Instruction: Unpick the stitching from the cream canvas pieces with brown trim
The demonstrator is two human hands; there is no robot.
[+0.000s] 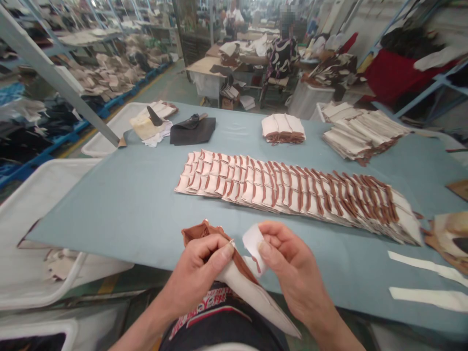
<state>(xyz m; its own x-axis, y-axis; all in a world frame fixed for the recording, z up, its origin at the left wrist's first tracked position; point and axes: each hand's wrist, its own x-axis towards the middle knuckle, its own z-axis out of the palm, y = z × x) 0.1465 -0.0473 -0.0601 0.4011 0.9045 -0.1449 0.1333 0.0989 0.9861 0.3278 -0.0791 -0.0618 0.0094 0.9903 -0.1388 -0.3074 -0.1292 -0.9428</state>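
Note:
My left hand [206, 261] is closed on a sewn leather piece [252, 295], pinching its edge between thumb and fingers. This piece is brown on one face and off-white on the other, and it hangs down over my lap at the table's front edge. My right hand [288, 263] is closed on a small white slip [252, 239], held between thumb and fingertips just right of the leather. Whether the slip is paper or tape I cannot tell. Beyond both hands lies a long overlapping row of similar off-white and brown pieces [263, 187].
On the blue-green table [120, 214] stand a bundled stack [283, 127], a larger pile [365, 129] and black material [193, 130]. White strips [427, 298] lie at the right. White bins [44, 195] flank the left edge. Farther back, a person [281, 58] sits at another table.

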